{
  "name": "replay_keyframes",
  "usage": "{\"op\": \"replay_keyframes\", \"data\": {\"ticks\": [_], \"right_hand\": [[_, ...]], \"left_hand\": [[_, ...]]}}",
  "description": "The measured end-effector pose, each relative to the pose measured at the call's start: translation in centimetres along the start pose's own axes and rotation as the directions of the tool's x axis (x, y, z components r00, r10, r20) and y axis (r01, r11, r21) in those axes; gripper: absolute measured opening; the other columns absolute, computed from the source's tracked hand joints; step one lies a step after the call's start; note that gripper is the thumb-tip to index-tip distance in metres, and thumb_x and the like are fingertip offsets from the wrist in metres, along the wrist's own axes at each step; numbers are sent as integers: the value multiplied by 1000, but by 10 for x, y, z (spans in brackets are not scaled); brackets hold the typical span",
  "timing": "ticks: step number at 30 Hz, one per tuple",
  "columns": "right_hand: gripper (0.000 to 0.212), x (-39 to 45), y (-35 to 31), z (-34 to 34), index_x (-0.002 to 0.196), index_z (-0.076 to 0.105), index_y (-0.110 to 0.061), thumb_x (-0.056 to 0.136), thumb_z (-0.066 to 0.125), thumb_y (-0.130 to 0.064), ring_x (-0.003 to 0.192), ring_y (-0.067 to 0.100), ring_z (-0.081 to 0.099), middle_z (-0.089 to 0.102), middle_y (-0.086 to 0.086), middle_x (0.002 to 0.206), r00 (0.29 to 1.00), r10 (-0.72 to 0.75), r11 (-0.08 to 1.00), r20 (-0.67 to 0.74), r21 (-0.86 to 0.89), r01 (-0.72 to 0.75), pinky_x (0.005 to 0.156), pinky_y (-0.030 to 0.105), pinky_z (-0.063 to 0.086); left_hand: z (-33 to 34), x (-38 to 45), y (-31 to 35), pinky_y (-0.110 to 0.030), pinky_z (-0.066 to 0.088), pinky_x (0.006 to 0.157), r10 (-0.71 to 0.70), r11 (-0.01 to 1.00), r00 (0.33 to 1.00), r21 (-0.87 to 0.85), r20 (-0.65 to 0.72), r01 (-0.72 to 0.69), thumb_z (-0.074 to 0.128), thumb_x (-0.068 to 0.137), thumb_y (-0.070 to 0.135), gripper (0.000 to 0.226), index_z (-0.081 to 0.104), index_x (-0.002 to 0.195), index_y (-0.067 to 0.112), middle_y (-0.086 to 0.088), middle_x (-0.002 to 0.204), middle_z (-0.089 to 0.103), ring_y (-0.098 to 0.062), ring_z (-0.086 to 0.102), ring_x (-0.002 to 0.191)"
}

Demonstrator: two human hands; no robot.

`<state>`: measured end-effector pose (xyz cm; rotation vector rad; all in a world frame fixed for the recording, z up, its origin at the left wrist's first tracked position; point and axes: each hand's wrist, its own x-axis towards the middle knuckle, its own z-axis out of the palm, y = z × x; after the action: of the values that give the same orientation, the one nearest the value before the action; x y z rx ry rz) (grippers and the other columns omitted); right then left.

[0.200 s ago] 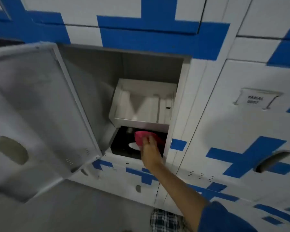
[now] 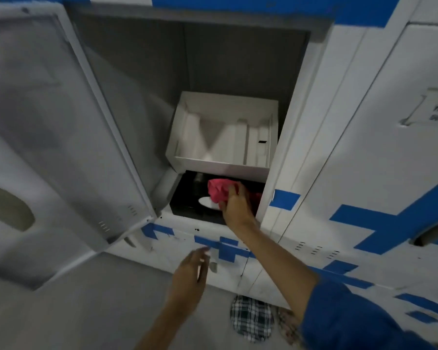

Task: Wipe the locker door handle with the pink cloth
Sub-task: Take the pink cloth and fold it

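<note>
Right now the pink cloth (image 2: pixel 219 192) is bunched up inside the open locker, down low at the bottom, over a black thing (image 2: pixel 187 200) with a small white shape (image 2: pixel 208 202) on it. The right hand (image 2: pixel 235 207) reaches into the locker and has its fingers closed around the cloth, gripping it from the right side. The right arm comes up from a blue sleeve (image 2: pixel 349 317) at the bottom right corner.

Just above the cloth sits a white box (image 2: pixel 223 137) with no lid, tipped so we can see inside it.

The left hand (image 2: pixel 190 276) is lower down, in front of the lockers below, well apart from the cloth. Its fingers are spread loose and it holds nothing. It looks a bit blurry.

The locker door (image 2: pixel 61 127) is swung wide open to the left. We see its grey inner side. The door handle (image 2: pixel 9 209) shows there as a dark oval dip near the left edge, far from the cloth and from both hands.

The lockers around it are white with blue shapes, and the closed locker on the right has a small label (image 2: pixel 433 112).
</note>
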<state>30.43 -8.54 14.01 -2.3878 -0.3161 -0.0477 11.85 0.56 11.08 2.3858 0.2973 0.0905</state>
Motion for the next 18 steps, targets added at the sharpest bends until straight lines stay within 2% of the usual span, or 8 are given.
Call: {"op": "replay_keyframes", "data": {"ticks": [2, 3, 5, 8, 13, 14, 16, 18], "right_hand": [[64, 3, -4, -3, 141, 34, -11, 86, 66, -16, 125, 34, 39, 40, 15, 137, 999, 35, 995, 38, -98, -32, 107, 39, 35], [70, 6, -5, -3, 142, 31, -9, 84, 69, -17, 124, 36, 39, 42, 18, 135, 994, 86, 989, 62, -126, -77, 106, 44, 35], [59, 14, -4, -4, 134, 40, -4, 83, 70, -11, 116, 37, 45, 51, 21, 124, 993, 114, 979, 42, -173, -106, 99, 44, 41], [20, 17, -4, -6, 105, 58, 0, 85, 60, 0, 102, 35, 54, 59, 20, 106, 994, 4, 980, -113, -197, -26, 86, 43, 48], [16, -14, -36, -14, 104, 57, -1, 89, 55, 4, 97, 29, 56, 56, 16, 104, 863, -287, 958, -415, -108, 267, 91, 38, 50], [20, -25, -41, -16, 107, 54, -4, 89, 55, 3, 95, 27, 57, 55, 15, 104, 839, -331, 940, -432, -75, 332, 89, 34, 50], [23, -49, -51, -23, 111, 49, -9, 90, 53, -1, 93, 21, 57, 53, 13, 107, 803, -362, 903, -473, 37, 429, 84, 26, 49], [23, -70, -54, -29, 108, 48, -11, 88, 52, -1, 92, 15, 55, 51, 11, 106, 774, -338, 867, -535, 144, 478, 81, 18, 47]], "left_hand": [[-7, 30, 2, -23, 52, 81, 16, 1000, 996, 13, -93, -14, 42, 101, 28, 32, 52, 131, 29, 10, 118, 63, -7, 61, 100], [-10, 43, 1, -26, 52, 81, 19, 1000, 992, 17, -126, -17, 41, 101, 29, 32, 53, 131, 27, 8, 118, 63, -10, 61, 101], [-10, 53, 1, -27, 50, 83, -10, 999, 995, 49, -100, 15, 39, 102, 31, 33, 51, 132, 26, 7, 120, 62, -12, 60, 105], [-9, 55, -3, -28, 50, 85, -2, 997, 998, 82, -70, 8, 37, 102, 33, 34, 49, 133, 28, 8, 123, 61, -11, 59, 109], [-11, 64, -2, -24, 49, 80, -19, 999, 997, 26, -81, 21, 38, 102, 33, 30, 51, 129, 31, 12, 118, 60, -8, 60, 103], [-13, 65, 1, -25, 50, 79, -14, 1000, 996, -22, -86, 12, 38, 102, 34, 27, 52, 125, 34, 13, 114, 61, -7, 60, 101], [-22, 62, 14, -23, 50, 79, -34, 946, 995, -324, -90, 3, 38, 100, 41, 21, 51, 116, 42, 16, 108, 64, -5, 62, 99], [-32, 56, 33, -20, 53, 81, -74, 733, 995, -680, -70, 7, 33, 99, 46, 29, 48, 124, 39, 10, 113, 65, -7, 65, 102]]}}
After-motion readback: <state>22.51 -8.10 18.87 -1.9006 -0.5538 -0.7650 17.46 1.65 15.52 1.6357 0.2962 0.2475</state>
